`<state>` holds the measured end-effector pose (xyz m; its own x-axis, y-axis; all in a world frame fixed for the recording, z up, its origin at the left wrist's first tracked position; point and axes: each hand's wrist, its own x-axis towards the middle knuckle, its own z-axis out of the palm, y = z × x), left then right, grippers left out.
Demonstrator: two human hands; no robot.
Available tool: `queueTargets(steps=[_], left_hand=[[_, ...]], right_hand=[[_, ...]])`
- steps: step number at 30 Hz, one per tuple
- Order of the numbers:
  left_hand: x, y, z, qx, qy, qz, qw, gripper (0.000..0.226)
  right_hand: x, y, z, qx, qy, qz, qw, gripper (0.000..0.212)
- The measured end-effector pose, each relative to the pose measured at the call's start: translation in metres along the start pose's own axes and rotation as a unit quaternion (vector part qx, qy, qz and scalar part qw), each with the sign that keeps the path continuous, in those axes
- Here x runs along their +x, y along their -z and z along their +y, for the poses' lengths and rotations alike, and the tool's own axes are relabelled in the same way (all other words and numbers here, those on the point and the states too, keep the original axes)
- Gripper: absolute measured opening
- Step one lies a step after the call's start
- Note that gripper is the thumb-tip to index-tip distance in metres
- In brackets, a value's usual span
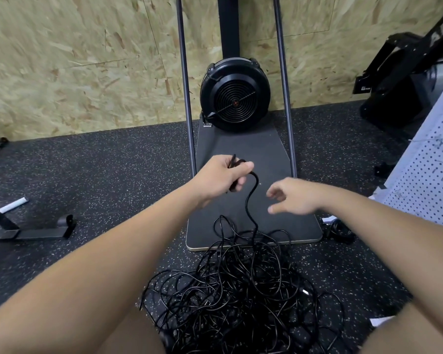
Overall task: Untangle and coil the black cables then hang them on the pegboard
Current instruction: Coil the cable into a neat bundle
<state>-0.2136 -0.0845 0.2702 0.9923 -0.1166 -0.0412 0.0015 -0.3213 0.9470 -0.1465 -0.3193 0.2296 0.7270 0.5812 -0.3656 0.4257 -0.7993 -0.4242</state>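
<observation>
- The left hand (221, 176) is clenched around one end of a thin black cable (251, 200), which hangs in a curve from the fist down into the big heap of tangled black cables (241, 290) on the speckled dark rubber floor (100, 162), near the person.
- The right hand (293, 196) holds nothing; its fingers are loosely spread, just to the right of the hanging cable.
- Risk: if the left hand pulls upward hard, I think loops in the heap can tighten into knots, or the whole heap is dragged along.
- Risk: the free strand can slip through the right hand if it closes too loosely.
- The white perforated pegboard (430, 180) stands at the far right and is cut off by the edge.
- How many cables are in the heap I cannot tell; its near part is hidden below the frame.
</observation>
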Motion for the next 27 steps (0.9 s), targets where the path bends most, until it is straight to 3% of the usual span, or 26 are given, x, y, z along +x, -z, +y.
queueTargets(steps=[2, 4, 7, 9, 12, 14, 18, 24, 27], left_hand=[[0.003, 0.001, -0.001, -0.032, -0.006, 0.023, 0.999, 0.031], [0.006, 0.003, -0.001, -0.074, -0.009, 0.052, 0.996, 0.027], [0.010, 0.007, 0.000, -0.122, 0.002, 0.086, 0.989, 0.025], [0.011, 0.011, -0.003, -0.122, 0.014, 0.098, 0.988, 0.026], [0.014, 0.018, -0.010, -0.107, 0.042, 0.100, 0.988, 0.033], [0.011, 0.018, -0.012, -0.100, 0.082, 0.060, 0.990, 0.037], [0.006, 0.005, -0.009, -0.191, 0.123, -0.015, 0.974, 0.028], [0.012, -0.015, -0.004, -0.222, 0.095, 0.079, 0.967, 0.032], [0.010, -0.012, -0.002, -0.253, 0.073, 0.083, 0.961, 0.033]], right_hand=[[0.003, -0.011, -0.003, -0.052, 0.019, -0.053, 0.997, 0.078], [0.008, -0.019, -0.005, -0.056, 0.035, -0.064, 0.996, 0.073], [0.008, -0.018, -0.006, -0.020, 0.062, -0.059, 0.996, 0.024], [0.003, -0.012, -0.006, 0.019, 0.073, -0.071, 0.995, 0.011], [-0.003, -0.005, -0.003, 0.109, 0.069, -0.056, 0.990, 0.015], [-0.005, -0.001, -0.001, 0.150, 0.064, -0.004, 0.987, 0.013], [-0.006, 0.005, -0.013, 0.091, 0.074, 0.091, 0.989, 0.016], [-0.015, 0.012, -0.044, 0.061, 0.151, 0.090, 0.983, 0.025], [-0.024, 0.020, -0.042, 0.055, 0.173, 0.065, 0.981, 0.032]])
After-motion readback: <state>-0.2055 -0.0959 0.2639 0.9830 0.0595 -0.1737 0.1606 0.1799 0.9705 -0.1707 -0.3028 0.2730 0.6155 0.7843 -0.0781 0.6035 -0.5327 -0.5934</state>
